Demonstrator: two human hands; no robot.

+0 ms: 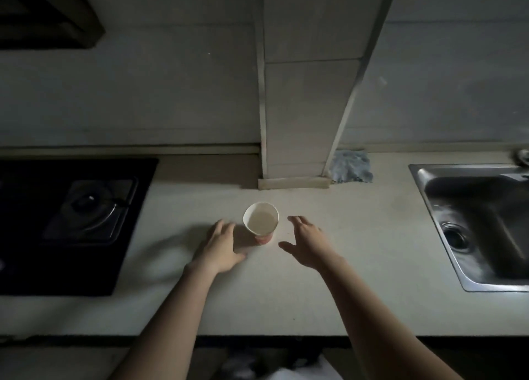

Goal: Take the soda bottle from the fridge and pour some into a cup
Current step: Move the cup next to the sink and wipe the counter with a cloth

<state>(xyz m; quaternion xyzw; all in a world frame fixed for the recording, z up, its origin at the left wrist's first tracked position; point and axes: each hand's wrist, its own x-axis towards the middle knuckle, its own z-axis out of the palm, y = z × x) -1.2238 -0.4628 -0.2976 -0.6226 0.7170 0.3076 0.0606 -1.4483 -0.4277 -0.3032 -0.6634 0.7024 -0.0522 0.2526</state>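
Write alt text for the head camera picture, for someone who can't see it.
A paper cup stands on a pale countertop between a person's open left hand and right hand, neither touching it. A black stove lies left, a steel sink right, a blue cloth by the wall.

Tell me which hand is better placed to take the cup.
Right, probably. The right hand hovers beside the cup with thumb and fingers spread toward it; the left hand looks flatter, low over the counter. Neither touches it.

Sink (458,168) and stove (28,265) are cut off at edges; print on cup (263,238) unreadable.
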